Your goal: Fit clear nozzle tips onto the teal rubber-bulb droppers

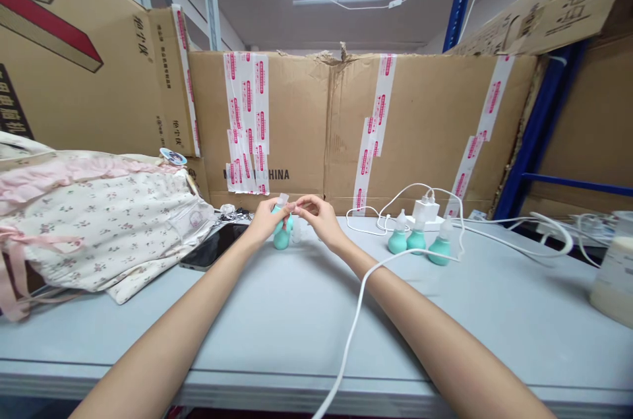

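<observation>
My left hand (267,221) and my right hand (320,218) meet over the far part of the table, fingertips pinched together. Whatever lies between the fingertips is too small to make out. Right at my left fingers is a teal rubber bulb (281,239), partly covered by them; a translucent tip (283,199) shows just above. I cannot tell whether the left fingers grip the bulb or only pass in front of it. Small clear pieces (297,233) sit beside the bulb, below the fingertips. Off to the right stand several teal bulb aspirators (439,251) with clear nozzles.
A white charger (426,210) and looping white cables (356,320) lie right, one crossing over my right forearm. Left are a black phone (212,247) and a floral cloth bag (113,214). Cardboard (297,128) walls the back. A translucent tub (616,280) stands far right.
</observation>
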A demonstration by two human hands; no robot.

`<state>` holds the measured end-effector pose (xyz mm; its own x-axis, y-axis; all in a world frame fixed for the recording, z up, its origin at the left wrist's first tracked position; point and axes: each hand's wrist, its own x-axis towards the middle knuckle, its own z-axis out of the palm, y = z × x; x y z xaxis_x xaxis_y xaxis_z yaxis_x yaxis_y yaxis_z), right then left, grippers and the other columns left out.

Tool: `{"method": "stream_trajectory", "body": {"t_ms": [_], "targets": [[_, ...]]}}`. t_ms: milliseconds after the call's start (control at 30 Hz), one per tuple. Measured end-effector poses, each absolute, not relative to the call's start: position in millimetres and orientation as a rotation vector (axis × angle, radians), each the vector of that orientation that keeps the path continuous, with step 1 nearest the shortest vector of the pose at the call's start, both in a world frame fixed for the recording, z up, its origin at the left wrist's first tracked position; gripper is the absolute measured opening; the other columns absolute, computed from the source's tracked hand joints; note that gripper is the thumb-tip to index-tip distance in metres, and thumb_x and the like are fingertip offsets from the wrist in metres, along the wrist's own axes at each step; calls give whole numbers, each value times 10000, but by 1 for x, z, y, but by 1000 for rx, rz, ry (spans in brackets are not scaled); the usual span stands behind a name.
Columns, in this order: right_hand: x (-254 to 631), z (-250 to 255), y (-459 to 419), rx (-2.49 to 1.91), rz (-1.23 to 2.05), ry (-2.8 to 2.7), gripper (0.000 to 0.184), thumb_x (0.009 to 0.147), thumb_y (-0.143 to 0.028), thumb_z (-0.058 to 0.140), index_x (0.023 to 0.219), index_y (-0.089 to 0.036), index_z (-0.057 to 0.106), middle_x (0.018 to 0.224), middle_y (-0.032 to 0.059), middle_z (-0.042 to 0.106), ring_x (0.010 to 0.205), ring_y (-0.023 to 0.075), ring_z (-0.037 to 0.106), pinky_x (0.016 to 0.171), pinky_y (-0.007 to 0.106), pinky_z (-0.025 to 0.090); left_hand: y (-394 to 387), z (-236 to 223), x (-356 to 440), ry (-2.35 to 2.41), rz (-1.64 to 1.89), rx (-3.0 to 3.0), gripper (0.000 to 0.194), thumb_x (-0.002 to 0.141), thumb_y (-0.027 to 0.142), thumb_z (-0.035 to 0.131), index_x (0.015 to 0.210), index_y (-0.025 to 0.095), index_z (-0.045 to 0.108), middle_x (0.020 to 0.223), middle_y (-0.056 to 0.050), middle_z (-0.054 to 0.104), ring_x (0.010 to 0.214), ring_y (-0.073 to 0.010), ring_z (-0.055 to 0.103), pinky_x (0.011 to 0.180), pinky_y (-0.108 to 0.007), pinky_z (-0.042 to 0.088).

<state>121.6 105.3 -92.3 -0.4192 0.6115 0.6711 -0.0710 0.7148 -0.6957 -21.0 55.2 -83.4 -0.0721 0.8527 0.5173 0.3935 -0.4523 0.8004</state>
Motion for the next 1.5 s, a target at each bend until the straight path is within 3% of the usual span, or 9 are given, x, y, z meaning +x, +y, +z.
{"method": "stream_trajectory", "body": {"t_ms": [367, 833, 1000, 1200, 1500], "targets": [[116, -105, 104, -409, 594, -1867, 190, 827, -301, 448, 909, -135, 489, 920, 36, 519, 838, 97, 492, 712, 212, 393, 59, -89, -23, 1335, 1520, 1854, 476, 702, 569, 528, 648, 100, 464, 544, 0, 470, 488, -66, 460, 502, -174, 364], [116, -110, 109, -516, 565, -1975, 246, 843, -361, 413, 948, -140, 435, 844, 34, 481, 753, 105, 441, 658, 220, 353, 62, -94, -27, 1362, 1475, 1867, 461, 705, 551, 534, 645, 97, 477, 565, -6, 495, 522, -62, 462, 537, -170, 366], [114, -116, 104, -520, 541, -1969, 261, 860, -380, 391, 964, -140, 409, 918, 36, 507, 728, 100, 456, 679, 232, 358, 66, -97, -29, 1323, 1447, 1823, 465, 696, 551, 541, 658, 92, 476, 573, -12, 496, 519, -62, 462, 522, -169, 373], [115, -114, 90, -490, 392, -1899, 263, 849, -364, 446, 1045, -202, 513, 981, 11, 526, 791, 89, 493, 712, 213, 371, 61, -93, -25, 1208, 1519, 1695, 462, 682, 543, 564, 686, 93, 460, 562, -6, 472, 489, -74, 471, 505, -187, 401], [119, -110, 89, -506, 354, -1758, 187, 778, -346, 561, 811, -170, 616, 817, -3, 567, 683, 79, 490, 656, 222, 372, 61, -95, -24, 1174, 1454, 1754, 442, 724, 529, 527, 702, 92, 466, 575, -12, 473, 508, -62, 466, 512, -170, 390]]}}
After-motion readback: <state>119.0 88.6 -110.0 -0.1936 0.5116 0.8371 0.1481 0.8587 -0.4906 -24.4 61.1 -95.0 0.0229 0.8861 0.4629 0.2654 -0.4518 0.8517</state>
